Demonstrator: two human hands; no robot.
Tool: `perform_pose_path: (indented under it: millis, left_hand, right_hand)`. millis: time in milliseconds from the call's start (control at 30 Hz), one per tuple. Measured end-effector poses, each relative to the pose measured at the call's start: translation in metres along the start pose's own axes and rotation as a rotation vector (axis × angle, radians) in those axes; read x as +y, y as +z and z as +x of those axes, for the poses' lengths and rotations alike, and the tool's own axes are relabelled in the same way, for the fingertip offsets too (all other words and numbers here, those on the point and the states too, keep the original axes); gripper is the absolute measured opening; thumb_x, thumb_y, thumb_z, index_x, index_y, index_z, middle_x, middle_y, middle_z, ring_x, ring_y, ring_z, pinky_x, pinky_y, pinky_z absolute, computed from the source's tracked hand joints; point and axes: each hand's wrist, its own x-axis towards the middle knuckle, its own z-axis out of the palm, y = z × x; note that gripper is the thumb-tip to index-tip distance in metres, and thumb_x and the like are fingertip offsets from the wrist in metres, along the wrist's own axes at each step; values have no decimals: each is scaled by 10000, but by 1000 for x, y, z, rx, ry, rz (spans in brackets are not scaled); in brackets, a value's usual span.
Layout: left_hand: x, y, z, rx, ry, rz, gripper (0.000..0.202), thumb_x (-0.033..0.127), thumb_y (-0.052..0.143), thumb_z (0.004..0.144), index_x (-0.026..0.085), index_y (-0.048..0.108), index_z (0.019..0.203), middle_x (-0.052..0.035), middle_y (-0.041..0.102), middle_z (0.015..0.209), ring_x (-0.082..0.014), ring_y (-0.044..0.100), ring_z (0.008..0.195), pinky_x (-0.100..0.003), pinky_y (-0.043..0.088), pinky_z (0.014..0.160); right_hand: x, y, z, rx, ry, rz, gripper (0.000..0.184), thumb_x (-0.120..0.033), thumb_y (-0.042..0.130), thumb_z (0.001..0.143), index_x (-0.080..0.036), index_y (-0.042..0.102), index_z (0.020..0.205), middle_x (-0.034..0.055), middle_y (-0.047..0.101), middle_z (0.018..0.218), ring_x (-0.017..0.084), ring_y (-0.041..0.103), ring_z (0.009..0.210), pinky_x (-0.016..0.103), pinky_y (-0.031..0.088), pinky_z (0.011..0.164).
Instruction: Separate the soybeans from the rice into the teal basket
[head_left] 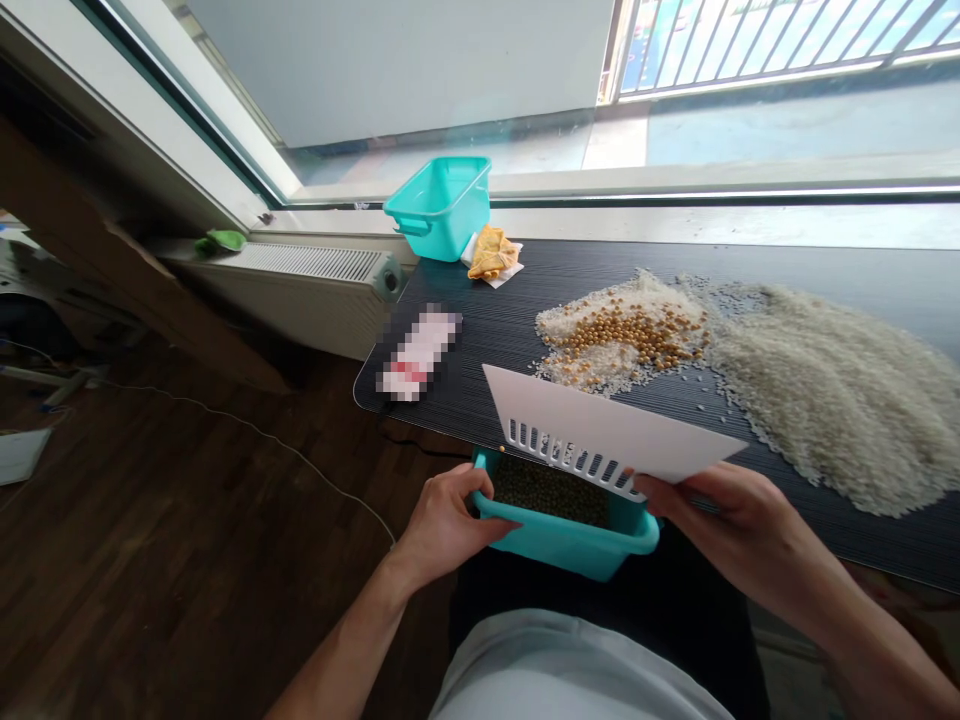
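Note:
My left hand [454, 515] grips the near left corner of a turquoise plastic bin [577, 540], its thumb over the rim. The bin is at the table's front edge, against my lap, with dark greenish grains in it. In my right hand [720, 510] is a white slotted plastic scraper [607, 420], pinched at its right end. It is tilted above the bin and the table edge, slots toward me, with a few white grains at the slots. Beyond it lies a pile of white rice mixed with round tan beans [637, 325].
A large rice heap [840, 390] covers the right of the dark table [480, 345]. Another turquoise bin [442, 205] stands at the back left, beside a yellow cloth [493, 253]. A blurred pinkish object [421, 352] lies near the left edge. A radiator [300, 270] stands left.

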Motion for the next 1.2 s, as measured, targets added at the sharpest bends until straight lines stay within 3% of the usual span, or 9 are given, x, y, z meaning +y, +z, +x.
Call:
perform_pose_path:
  millis: [133,233,433,633,767,900,1000,1100,1200]
  left_hand:
    - [-3,-8,-2,47,-26,25,275,292,829,640,194,573,645,62,482,679,-110,459,652,-247,322,618]
    - [-4,-11,-3,56,-29,22,271,306,826,654,193,580,649,61,481,688,-110,459,654,-245,326,619]
    - [0,-7,0,32,-31,44,267,273,837,648,192,583,647,67,484,681,-109,468,646,-250,320,618]
    - [7,0,4,-5,-20,62,269,258,833,645,193,572,638,66,489,681,-114,482,656,-254,328,627]
    - [10,1,3,-16,-3,77,251,228,819,644,191,570,632,61,501,683,-115,493,656,-253,329,626]
    - [12,2,3,-13,16,89,258,204,813,636,191,556,619,59,516,670,-116,496,649,-249,325,621]
    - [12,3,4,-18,32,92,263,196,810,634,193,548,615,58,521,662,-117,496,646,-247,320,617]
    - [12,4,5,-28,37,87,266,185,812,625,194,546,612,60,520,659,-115,495,644,-246,320,614]
    - [13,5,4,-29,39,80,265,186,813,632,192,549,609,61,522,663,-113,497,644,-245,326,615]
  right_hand:
    - [-4,13,11,-72,-23,34,322,-411,628,920,-226,809,728,30,795,711,178,716,619,246,573,564]
    - [-3,7,7,-126,40,49,326,-455,648,893,-245,806,699,23,781,664,190,710,602,267,588,567]
    - [18,-13,-24,90,236,40,359,-622,739,796,-283,855,778,15,788,647,222,727,562,306,603,530]
    - [41,4,-49,38,242,65,410,-628,726,831,-253,845,715,41,827,723,241,759,596,325,632,567]
    - [49,7,-51,102,244,65,395,-642,737,810,-270,865,778,34,836,743,248,770,618,343,649,606]
    - [49,-6,-54,323,360,5,417,-677,763,750,-276,868,788,41,822,703,280,779,651,371,654,651]
    - [45,-16,-58,448,462,-47,414,-661,772,736,-272,872,836,41,835,750,312,800,764,400,655,787]
    - [40,-22,-54,474,490,-68,352,-609,788,729,-278,866,822,33,837,754,301,801,783,375,647,791]
    - [35,-22,-37,381,433,15,349,-606,803,706,-273,863,795,43,835,742,287,791,720,362,651,702]
